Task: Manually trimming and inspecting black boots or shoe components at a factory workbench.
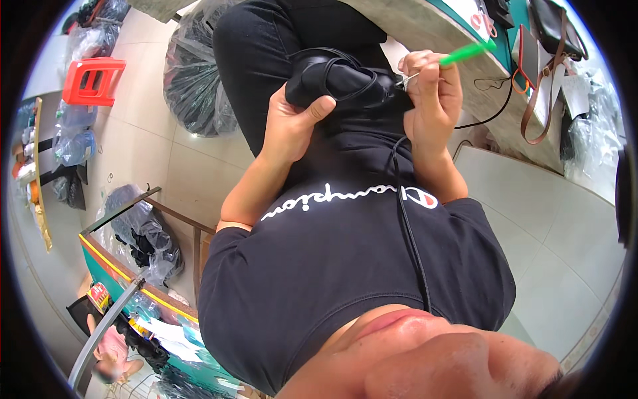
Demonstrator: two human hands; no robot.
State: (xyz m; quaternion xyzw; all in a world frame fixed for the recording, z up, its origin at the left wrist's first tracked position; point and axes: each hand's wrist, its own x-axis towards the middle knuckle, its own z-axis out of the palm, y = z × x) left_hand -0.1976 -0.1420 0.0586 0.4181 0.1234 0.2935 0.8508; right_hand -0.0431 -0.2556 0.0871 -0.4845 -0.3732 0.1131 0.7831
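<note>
Over my lap I hold a black leather shoe [339, 81] with thin straps looped across it. My left hand [296, 123] grips its left end, thumb on top and fingers underneath. At its other end is my right hand [433, 96], closed around a green-handled awl [465, 53]. The awl's thin metal shaft reaches toward the shoe's right end; whether its point is in the leather I cannot tell.
On the right, a workbench [458, 33] carries pink-handled scissors [484, 25] and a dark bag [555, 30] with a hanging brown strap. A plastic-wrapped bundle [199, 80] and a red stool [93, 81] stand left. Another person [111, 349] is far lower left.
</note>
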